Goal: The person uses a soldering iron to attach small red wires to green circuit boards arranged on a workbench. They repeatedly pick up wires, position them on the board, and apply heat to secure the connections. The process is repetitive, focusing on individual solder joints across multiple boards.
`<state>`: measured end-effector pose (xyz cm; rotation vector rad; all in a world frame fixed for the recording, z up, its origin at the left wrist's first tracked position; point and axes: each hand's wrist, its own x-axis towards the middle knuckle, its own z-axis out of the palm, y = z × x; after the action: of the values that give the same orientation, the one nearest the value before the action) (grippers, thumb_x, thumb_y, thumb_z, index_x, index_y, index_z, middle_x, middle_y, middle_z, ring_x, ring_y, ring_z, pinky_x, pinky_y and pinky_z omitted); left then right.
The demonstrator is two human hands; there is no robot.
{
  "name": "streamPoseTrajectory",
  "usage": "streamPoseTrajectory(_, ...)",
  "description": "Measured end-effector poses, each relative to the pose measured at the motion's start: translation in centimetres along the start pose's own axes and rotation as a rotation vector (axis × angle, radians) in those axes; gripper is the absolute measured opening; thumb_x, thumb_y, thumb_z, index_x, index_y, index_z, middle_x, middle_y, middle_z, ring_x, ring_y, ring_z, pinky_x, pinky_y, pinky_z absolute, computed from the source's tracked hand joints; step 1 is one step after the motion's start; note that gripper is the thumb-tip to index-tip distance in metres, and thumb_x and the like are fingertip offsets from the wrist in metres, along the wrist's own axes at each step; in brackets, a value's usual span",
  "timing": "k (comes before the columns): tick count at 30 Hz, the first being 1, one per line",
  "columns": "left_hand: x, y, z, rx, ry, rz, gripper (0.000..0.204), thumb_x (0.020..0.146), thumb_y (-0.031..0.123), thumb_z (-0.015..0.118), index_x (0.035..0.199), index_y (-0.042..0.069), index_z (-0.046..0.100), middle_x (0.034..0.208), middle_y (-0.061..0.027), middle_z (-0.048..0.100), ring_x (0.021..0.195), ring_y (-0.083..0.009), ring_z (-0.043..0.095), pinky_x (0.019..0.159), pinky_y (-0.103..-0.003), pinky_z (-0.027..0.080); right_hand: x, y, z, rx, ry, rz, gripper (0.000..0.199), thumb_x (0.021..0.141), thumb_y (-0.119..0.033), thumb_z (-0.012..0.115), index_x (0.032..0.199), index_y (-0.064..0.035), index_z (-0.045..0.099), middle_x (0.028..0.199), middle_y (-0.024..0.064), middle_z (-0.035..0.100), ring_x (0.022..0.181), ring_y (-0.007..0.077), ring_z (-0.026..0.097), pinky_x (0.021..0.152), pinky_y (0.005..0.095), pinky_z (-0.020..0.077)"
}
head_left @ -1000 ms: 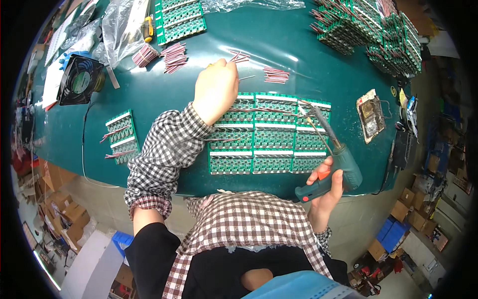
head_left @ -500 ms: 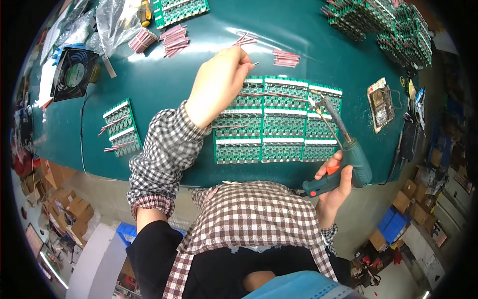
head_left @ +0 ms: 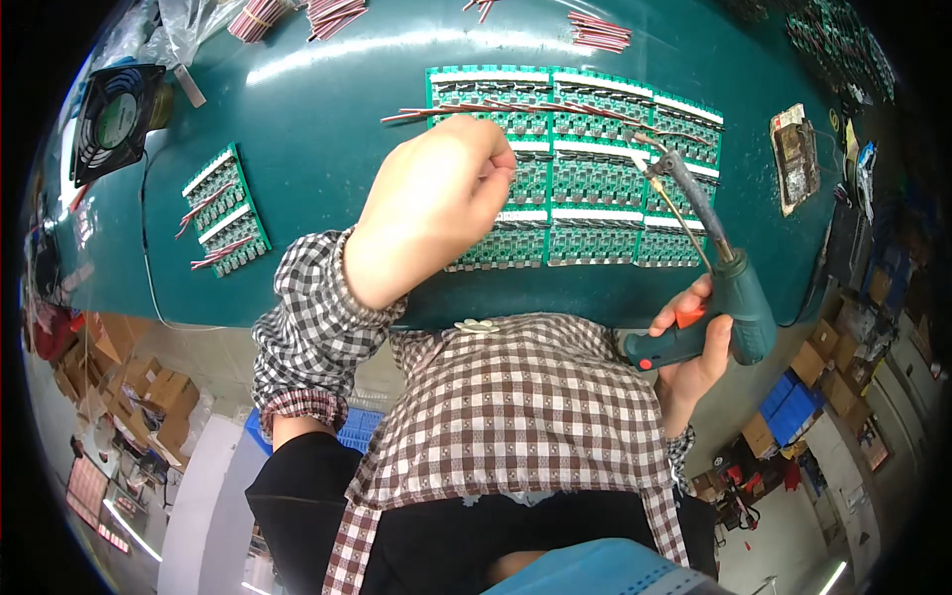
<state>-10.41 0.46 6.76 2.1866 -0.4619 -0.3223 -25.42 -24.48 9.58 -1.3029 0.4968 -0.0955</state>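
On the teal bench (head_left: pixel 327 129) we log a block of green circuit boards (head_left: pixel 605 178) laid in rows. Our left hand (head_left: pixel 436 203) pinches a red-sleeved wire (head_left: pixel 476 107) lying across the top row. Our right hand (head_left: pixel 694 347) grips a teal soldering gun (head_left: pixel 729 297), its tip over the boards' right columns.

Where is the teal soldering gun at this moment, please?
In the head view, the soldering gun is at the right, held in the right hand near the table's front edge, and its tip reaches up over the right side of the green circuit boards.
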Motion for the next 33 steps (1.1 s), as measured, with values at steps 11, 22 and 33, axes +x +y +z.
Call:
streamPoseTrajectory(11, -0.3, -1.1, 2.6, 0.084, 0.037, -0.014, 0.005, 0.074, 0.008, 0.061, 0.076, 0.004, 0.059, 0.075, -0.0096, 0.059, 0.067, -0.0254, 0.060, 0.061, -0.036, 0.048, -1.4, 0.3, 0.5, -0.108, 0.003, 0.051, 0.051, 0.086, -0.029, 0.063, 0.114, 0.0119, 0.051, 0.099, 0.0193, 0.059, 0.091, 0.0375, 0.064, 0.071, 0.0425, 0.0595)
streamPoseTrajectory(22, 0.4, -0.7, 3.4, 0.054, 0.082, 0.038, 0.007, 0.071, 0.005, 0.063, 0.073, 0.005, 0.056, 0.071, -0.0080, 0.056, 0.062, -0.0235, 0.058, 0.057, -0.035, 0.046, -1.7, 0.1, 1.7, -0.195, 0.081, 0.078, 0.049, 0.085, -0.029, 0.064, 0.112, 0.0099, 0.052, 0.090, 0.0162, 0.060, 0.085, 0.0314, 0.065, 0.067, 0.0382, 0.0592)
streamPoseTrajectory(33, 0.7, -0.8, 3.1, 0.027, 0.083, 0.035, 0.007, 0.069, 0.003, 0.063, 0.070, 0.005, 0.056, 0.067, -0.0081, 0.054, 0.059, -0.0241, 0.056, 0.054, -0.034, 0.045, -1.7, -0.4, 1.7, -0.206, -0.007, 0.153, 0.037, 0.083, -0.009, 0.064, 0.113, 0.0109, 0.054, 0.091, 0.0171, 0.063, 0.084, 0.0279, 0.065, 0.072, 0.0376, 0.0578)
